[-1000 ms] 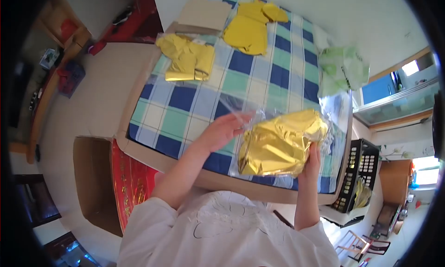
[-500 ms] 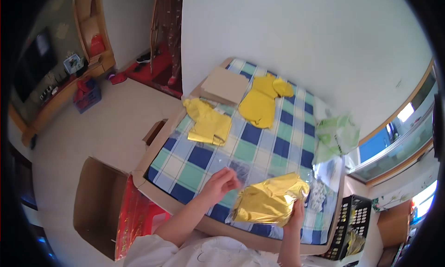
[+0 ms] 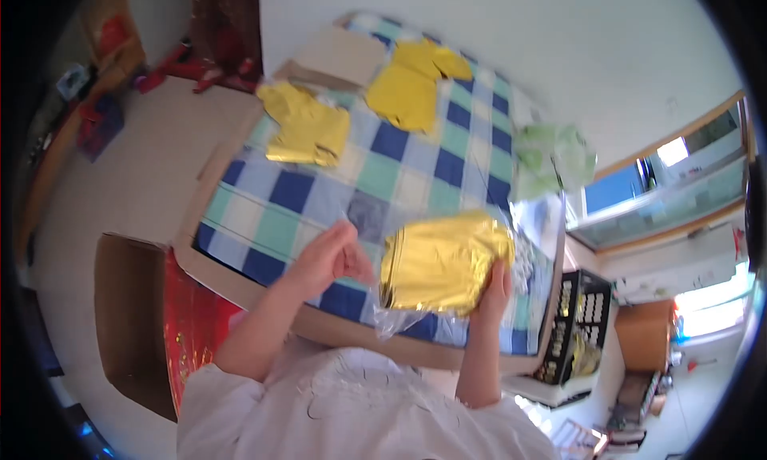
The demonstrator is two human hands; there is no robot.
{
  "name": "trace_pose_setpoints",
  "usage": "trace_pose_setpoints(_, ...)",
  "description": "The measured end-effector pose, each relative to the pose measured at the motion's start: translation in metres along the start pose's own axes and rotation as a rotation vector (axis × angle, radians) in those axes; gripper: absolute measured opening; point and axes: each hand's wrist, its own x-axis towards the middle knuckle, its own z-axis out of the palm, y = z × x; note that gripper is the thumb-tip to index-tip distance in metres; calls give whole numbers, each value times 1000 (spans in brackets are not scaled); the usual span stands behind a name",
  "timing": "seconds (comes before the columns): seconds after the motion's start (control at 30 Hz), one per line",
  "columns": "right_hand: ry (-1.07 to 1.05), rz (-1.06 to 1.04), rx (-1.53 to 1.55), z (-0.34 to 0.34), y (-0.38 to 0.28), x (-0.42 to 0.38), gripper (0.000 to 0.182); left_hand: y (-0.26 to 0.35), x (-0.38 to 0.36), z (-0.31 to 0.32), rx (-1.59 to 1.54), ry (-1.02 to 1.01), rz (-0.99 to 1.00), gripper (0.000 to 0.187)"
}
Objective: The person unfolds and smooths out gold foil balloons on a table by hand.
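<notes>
Right grip (image 3: 494, 292) clamps gold packet (image 3: 439, 260); left grip (image 3: 329, 260), can't tell — black crate (image 3: 569, 312) beside checked bed (image 3: 383, 172).

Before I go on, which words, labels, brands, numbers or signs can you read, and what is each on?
No text can be read.
Red box: gold markings, too blurred to read.
Green bag: dark mark, too blurred to read.
Gold packet in the right hand: no lettering that I can make out.

The right hand (image 3: 496, 289) is partly hidden behind the gold packet (image 3: 439, 264); far left, the top edge cuts a person (image 3: 229, 24).
</notes>
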Motion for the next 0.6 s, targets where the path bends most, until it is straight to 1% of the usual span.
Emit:
trace_pose_setpoints(0.03,2,-21,3,5,-4,1,24,5,-3,2,-26,-90,-51,30)
trace_pose_setpoints(0.07,3,-20,-4,-1,-2,10,30,4,-4,1,-50,-179,-88,31)
trace_pose_setpoints(0.17,-76,-51,27,-1,-8,13,29,-26,4,-12,238,-182,-17,28)
trace_pose_setpoints(0.2,-82,-106,-43,-7,-2,18,27,-31,3,-15,154,-112,-19,29)
trace_pose_setpoints(0.27,-108,-263,-327,-11,-3,21,26,-27,1,-6,-5,31,-21,30)
trace_pose_setpoints(0.3,-121,-336,-471,-12,-2,20,26,-24,-2,-9,-83,-8,-89,31)
trace_pose_setpoints(0.33,-98,-423,-474,-7,-2,19,22,-18,-3,-16,-160,-48,-148,31)
trace_pose_setpoints(0.37,-131,-349,-482,-6,-7,19,22,-11,-5,-21,-236,-86,-204,31)
trace_pose_setpoints(0.43,-202,-202,-499,-7,-18,21,21,6,-14,-25,-103,-3,-141,31)
trace_pose_setpoints(0.47,-218,-177,-501,-4,-14,19,23,11,-15,-26,-35,36,-109,31)
trace_pose_setpoints(0.57,-362,-198,-617,1,3,18,26,12,-13,-30,250,261,34,29)
trace_pose_setpoints(0.6,-367,-143,-676,-1,3,19,30,11,-14,-30,147,236,33,29)
